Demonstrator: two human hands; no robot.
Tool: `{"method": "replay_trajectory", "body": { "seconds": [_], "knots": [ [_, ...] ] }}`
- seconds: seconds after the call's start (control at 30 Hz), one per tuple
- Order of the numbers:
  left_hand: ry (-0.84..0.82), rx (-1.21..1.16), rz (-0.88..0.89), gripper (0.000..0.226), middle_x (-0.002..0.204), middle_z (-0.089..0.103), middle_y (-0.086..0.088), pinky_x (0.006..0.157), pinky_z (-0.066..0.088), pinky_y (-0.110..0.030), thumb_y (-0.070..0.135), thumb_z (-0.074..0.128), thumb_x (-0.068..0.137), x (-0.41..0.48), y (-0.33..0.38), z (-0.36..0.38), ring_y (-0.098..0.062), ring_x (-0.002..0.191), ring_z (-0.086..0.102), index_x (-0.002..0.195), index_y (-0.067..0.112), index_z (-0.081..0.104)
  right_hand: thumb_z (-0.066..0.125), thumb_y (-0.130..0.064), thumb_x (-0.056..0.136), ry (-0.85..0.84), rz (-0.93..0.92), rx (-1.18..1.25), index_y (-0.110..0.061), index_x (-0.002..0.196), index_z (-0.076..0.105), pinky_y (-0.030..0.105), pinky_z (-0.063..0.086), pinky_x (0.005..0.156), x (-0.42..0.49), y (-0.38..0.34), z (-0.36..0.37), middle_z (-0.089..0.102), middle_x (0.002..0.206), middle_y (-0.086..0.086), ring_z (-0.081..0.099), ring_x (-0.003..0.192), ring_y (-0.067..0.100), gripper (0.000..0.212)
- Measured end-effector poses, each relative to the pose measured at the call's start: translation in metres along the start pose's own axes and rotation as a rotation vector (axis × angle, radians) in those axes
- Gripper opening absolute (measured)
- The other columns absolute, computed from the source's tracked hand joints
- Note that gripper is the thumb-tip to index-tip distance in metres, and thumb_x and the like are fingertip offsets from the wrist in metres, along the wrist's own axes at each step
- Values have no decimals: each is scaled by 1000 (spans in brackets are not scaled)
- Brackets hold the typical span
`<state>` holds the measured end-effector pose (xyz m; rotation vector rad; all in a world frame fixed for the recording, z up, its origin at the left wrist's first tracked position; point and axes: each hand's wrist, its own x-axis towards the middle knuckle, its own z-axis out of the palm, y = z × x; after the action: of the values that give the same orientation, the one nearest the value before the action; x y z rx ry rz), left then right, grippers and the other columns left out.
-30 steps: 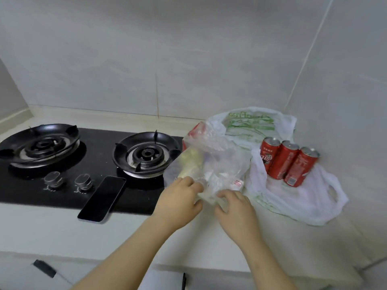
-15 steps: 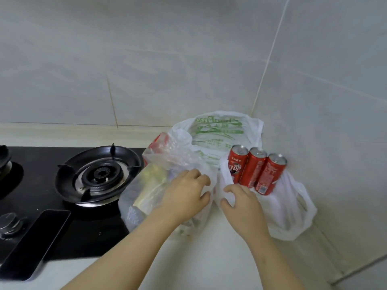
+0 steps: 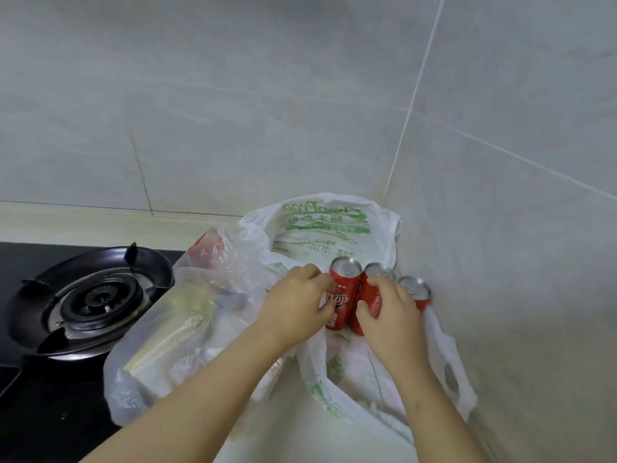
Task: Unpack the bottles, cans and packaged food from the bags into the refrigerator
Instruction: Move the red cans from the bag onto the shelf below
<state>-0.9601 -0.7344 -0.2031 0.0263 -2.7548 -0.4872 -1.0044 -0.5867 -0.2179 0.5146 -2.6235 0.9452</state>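
Observation:
Three red cans stand side by side on a white bag with green print (image 3: 334, 228) in the counter's corner. My left hand (image 3: 293, 305) curls round the left can (image 3: 344, 289). My right hand (image 3: 390, 312) wraps the middle can (image 3: 372, 289) and hides part of the right can (image 3: 415, 290). To the left lies a clear plastic bag (image 3: 187, 322) with packaged food, a red pack and a yellowish pack showing through it.
A black gas stove with a round burner (image 3: 90, 299) sits at the left, touching the clear bag. Tiled walls (image 3: 500, 228) meet in a corner right behind the cans. Pale countertop (image 3: 293, 429) runs between my forearms.
Both hands left the clear bag and moved right onto the cans. The view swung right, so the phone and the far burner dropped out of sight.

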Motion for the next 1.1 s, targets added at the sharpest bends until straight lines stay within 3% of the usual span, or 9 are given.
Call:
{"method": "replay_trajectory", "body": {
  "seconds": [0.17, 0.3, 0.43, 0.57, 0.67, 0.9, 1.1],
  "knots": [
    [23, -6, -49, 32, 109, 53, -1, 82, 43, -29, 29, 50, 89, 24, 4, 15, -20, 107, 47, 119, 20, 57, 61, -19, 82, 11, -18, -92, -15, 120, 59, 35, 32, 99, 28, 11, 1, 58, 124, 2, 50, 117, 23, 38],
    [15, 49, -96, 43, 126, 47, -1, 90, 42, -33, 31, 49, 89, 45, 2, 25, -22, 115, 43, 131, 20, 46, 53, -27, 88, -109, 16, -175, -12, 138, 40, 37, 30, 109, 53, 18, 6, 43, 142, 5, 35, 134, 22, 54],
    [-129, 52, -70, 66, 148, 27, -1, 105, 34, -37, 34, 53, 87, 67, -3, 32, -25, 132, 29, 144, 17, 27, 47, -36, 90, -247, 43, -283, -15, 145, 25, 35, 20, 112, 68, 27, 11, 29, 151, 4, 25, 139, 21, 63],
    [-271, 25, -60, 79, 153, 19, 1, 108, 31, -40, 37, 59, 83, 82, -6, 39, -23, 138, 21, 148, 17, 18, 44, -43, 90, -282, -1, -418, -19, 145, 23, 34, 17, 111, 70, 30, 17, 33, 149, -2, 30, 136, 16, 64],
    [-328, 3, -61, 78, 151, 26, 1, 107, 33, -42, 39, 61, 82, 86, -7, 47, -22, 136, 27, 146, 18, 21, 45, -45, 89, -255, -20, -445, -21, 146, 22, 33, 17, 110, 69, 31, 19, 33, 149, -4, 30, 136, 14, 65],
    [-276, -95, -100, 69, 139, 40, 2, 99, 40, -39, 35, 64, 80, 83, -8, 53, -20, 124, 42, 139, 18, 32, 51, -41, 85, -230, -71, -460, -24, 143, 26, 32, 19, 108, 66, 35, 21, 36, 145, -4, 34, 133, 15, 65],
    [-271, -133, -141, 67, 127, 46, 2, 91, 44, -40, 31, 66, 74, 77, -9, 54, -21, 113, 47, 131, 20, 33, 56, -41, 80, -270, -52, -490, -28, 142, 23, 36, 15, 112, 66, 37, 23, 31, 148, 6, 20, 140, 25, 72]
  ]
}}
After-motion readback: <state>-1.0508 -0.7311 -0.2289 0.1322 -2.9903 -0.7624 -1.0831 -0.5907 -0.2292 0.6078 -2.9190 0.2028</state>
